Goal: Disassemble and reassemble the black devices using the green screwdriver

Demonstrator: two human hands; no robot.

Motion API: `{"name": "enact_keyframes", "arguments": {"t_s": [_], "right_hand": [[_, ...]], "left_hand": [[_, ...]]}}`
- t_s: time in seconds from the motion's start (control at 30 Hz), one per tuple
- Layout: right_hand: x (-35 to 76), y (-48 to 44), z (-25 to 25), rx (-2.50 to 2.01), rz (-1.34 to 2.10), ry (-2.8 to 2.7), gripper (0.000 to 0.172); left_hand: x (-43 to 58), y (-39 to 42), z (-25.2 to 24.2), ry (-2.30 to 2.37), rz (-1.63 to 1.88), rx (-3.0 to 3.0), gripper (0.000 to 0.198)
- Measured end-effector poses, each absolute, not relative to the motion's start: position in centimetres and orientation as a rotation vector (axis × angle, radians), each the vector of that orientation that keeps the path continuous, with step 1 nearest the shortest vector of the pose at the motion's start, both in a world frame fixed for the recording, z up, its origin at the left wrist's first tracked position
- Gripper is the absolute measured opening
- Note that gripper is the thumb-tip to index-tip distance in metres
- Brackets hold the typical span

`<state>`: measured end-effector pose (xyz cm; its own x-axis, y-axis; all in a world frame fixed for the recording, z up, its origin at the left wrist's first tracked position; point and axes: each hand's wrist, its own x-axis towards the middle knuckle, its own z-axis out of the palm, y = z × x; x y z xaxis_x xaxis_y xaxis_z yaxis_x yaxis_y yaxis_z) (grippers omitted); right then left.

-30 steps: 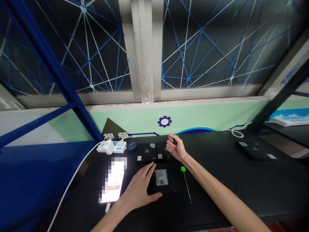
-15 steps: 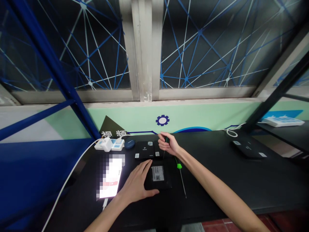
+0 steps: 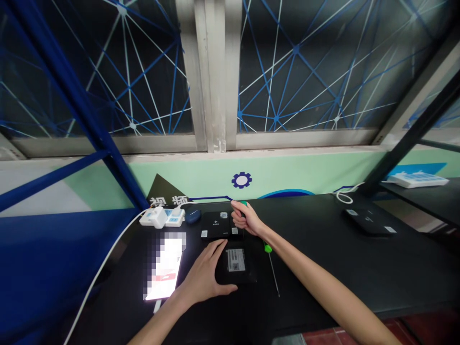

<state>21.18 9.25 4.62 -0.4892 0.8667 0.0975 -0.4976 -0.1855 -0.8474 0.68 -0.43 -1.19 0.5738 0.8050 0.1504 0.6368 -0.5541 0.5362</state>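
**left hand spread on flat black device, right hand gripping screwdriver**

left hand: fingers spread, palm down, resting on a flat black device, its white label facing up. right hand: fingers curled tightly around a green-handled screwdriver, its tip hidden. just below the right hand: a thin green-handled tool, lying on the black table. beyond the left hand: a black unit with small white labels. left of the left hand: a phone, its lit screen blurred. progress: no opened casing or loose screws can be seen; the flat black device appears whole.
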Motion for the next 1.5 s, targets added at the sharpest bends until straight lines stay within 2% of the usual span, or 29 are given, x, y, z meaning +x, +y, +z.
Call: {"name": "enact_keyframes", "arguments": {"t_s": [0.6, 0.97, 1.5], "right_hand": [[21.5, 12.6, 3.0, -0.625, 1.959, -0.947, 0.051], [21.4, 10.6, 3.2, -0.616, 1.899, -0.936, 0.05], [22.0, 13.3, 1.5, -0.669, 2.048, -0.635, 0.051]], "left_hand": [[0.4, -0.4, -1.0, 1.131, 0.536, 2.289, 0.107], [0.3, -0.4, -1.1, 1.124, 0.566, 2.288, 0.108], [0.2, -0.5, -0.7, 1.108, 0.588, 2.277, 0.112]]}}
